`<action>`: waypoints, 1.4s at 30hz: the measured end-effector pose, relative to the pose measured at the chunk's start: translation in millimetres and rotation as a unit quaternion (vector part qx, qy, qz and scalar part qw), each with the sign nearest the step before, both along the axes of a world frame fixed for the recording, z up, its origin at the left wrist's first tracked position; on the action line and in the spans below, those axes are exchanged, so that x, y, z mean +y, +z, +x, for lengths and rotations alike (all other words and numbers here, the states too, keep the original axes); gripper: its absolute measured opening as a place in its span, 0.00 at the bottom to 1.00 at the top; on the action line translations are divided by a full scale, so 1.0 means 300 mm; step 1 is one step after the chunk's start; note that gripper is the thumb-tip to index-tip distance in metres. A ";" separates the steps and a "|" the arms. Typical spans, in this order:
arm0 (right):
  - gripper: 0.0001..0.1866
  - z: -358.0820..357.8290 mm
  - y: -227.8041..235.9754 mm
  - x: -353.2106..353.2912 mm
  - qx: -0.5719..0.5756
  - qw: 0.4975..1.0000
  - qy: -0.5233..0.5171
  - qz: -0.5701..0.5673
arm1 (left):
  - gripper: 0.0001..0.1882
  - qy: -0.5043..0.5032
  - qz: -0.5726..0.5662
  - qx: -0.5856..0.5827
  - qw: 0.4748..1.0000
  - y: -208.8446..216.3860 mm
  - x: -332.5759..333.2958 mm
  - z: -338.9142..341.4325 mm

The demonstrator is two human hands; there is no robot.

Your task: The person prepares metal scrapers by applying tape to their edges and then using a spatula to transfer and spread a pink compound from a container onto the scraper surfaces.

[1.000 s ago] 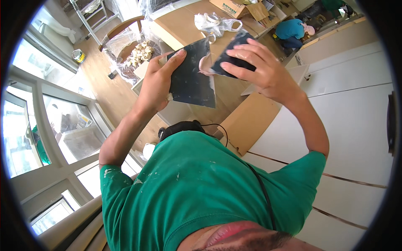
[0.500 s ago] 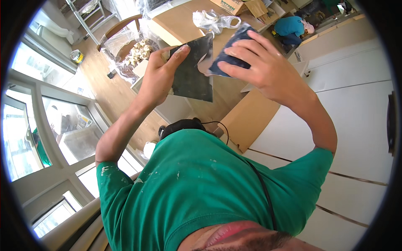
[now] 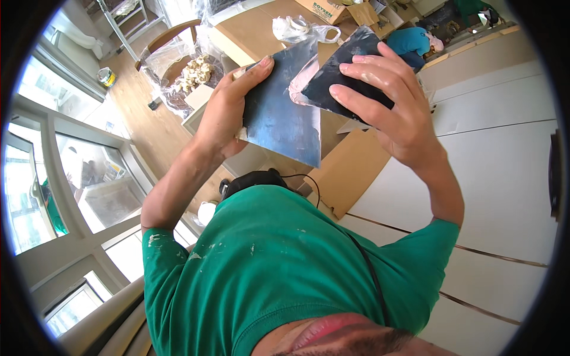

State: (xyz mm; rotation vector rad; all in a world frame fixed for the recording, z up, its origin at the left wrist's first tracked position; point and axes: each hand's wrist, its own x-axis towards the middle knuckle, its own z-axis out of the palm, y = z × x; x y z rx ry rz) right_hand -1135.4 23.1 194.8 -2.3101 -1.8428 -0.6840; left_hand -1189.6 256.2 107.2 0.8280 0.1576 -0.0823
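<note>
A: Item: dark plate [image 3: 279, 118], held up in front of the chest; left hand [image 3: 225, 113] clamps its edge, thumb over the top. Second blade [image 3: 341, 71] lies under the right hand [image 3: 386, 107], fingers spread flat on it, its edge touching the plate.

B: Risk?

A: Pale filler [image 3: 303, 80] at the join could drop on the green shirt [image 3: 285, 261] (blades tilted). Below: cardboard [image 3: 350, 172], wrapped chair [image 3: 178, 71], plastic bag [image 3: 297, 26]. Nothing obstructs.

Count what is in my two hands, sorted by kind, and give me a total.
Flat metal blades: 2, a large one in the left hand at, a smaller dark one in the right hand at
Pale putty blob: 1
Total: 3
</note>
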 end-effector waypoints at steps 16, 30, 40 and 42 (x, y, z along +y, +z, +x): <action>0.20 0.072 -0.191 -0.035 -0.020 0.995 -0.008 0.096 | 0.18 0.006 -0.070 -0.029 0.997 -0.073 -0.010 0.021; 0.19 0.021 -0.228 0.121 0.307 0.773 -0.035 0.555 | 0.15 0.224 -0.121 -0.070 0.964 -0.117 -0.060 0.129; 0.17 -0.071 -0.214 0.119 0.326 0.876 -0.063 0.350 | 0.10 0.289 -0.007 -0.110 0.951 -0.114 -0.049 0.115; 0.18 -0.067 -0.205 0.116 0.290 0.903 -0.058 0.312 | 0.10 0.285 0.005 -0.118 0.951 -0.114 -0.053 0.112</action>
